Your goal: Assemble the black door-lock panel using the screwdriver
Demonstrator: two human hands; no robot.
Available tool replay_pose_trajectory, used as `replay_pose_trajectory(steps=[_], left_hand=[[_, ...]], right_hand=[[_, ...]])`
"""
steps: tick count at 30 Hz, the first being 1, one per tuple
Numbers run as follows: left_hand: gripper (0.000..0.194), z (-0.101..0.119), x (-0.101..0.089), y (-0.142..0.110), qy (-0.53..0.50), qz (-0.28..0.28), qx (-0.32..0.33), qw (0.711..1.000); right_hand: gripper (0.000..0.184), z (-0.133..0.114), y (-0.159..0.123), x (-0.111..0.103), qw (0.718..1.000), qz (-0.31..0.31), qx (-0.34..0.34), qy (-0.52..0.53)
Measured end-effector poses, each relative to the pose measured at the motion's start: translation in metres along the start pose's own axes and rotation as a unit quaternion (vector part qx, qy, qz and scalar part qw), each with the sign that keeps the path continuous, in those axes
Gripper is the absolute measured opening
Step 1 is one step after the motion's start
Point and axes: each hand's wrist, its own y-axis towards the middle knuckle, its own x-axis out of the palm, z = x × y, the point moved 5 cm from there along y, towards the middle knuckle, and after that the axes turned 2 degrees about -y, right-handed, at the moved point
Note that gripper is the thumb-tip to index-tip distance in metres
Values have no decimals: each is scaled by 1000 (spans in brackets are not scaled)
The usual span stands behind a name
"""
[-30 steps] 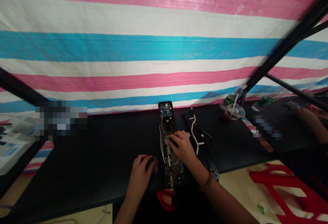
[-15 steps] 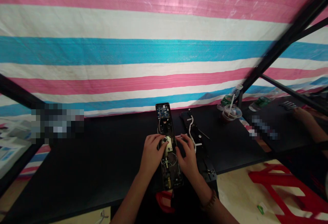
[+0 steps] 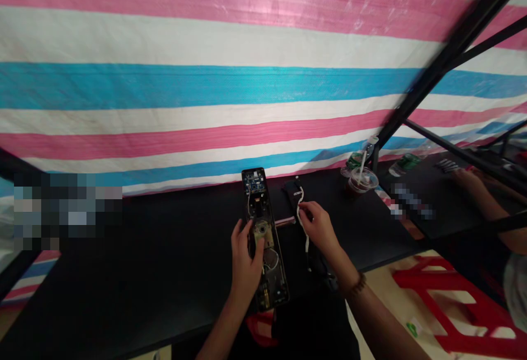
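A long black lock housing (image 3: 278,261) lies open on the black table, with a blue circuit board (image 3: 256,183) at its far end. Partway down sits a pale metal block (image 3: 263,234) with a round part on it. My left hand (image 3: 245,258) rests over the housing's left edge, fingers apart, thumb by the block. To the right, my right hand (image 3: 321,229) has thumb and forefinger drawn together at a white cable (image 3: 306,243) on a black panel (image 3: 289,189). Whether they grip the cable or something beneath is hidden.
A pinkish strip (image 3: 285,221) lies between housing and panel. A plastic cup with a straw (image 3: 362,180) and a bottle (image 3: 353,162) stand at the back right. Another person's hand (image 3: 467,178) is at the neighbouring table. A red stool (image 3: 436,288) stands below right.
My right hand has left the housing's right side and moved right to the cable. My left fingers have come off the block and spread. The view has shifted slightly.
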Motion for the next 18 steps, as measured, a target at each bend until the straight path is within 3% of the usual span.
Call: replay_pose_trajectory(steps=[4,8,13,18], left_hand=[[58,-26,2,-34,-104,22,-103,989],[61,-36,7,-49,-140,-4,-167,976],[55,-32,10,-47,-136,-51,-171,975],[56,-35,7,-47,-115,-35,-166,979]], right_hand=[[19,-52,33,37,994,-67,-89,-4],[14,-88,59,76,983,-92,-125,-97],[21,-99,82,94,974,-107,-132,-148],[11,-93,60,95,980,-106,-112,-126]])
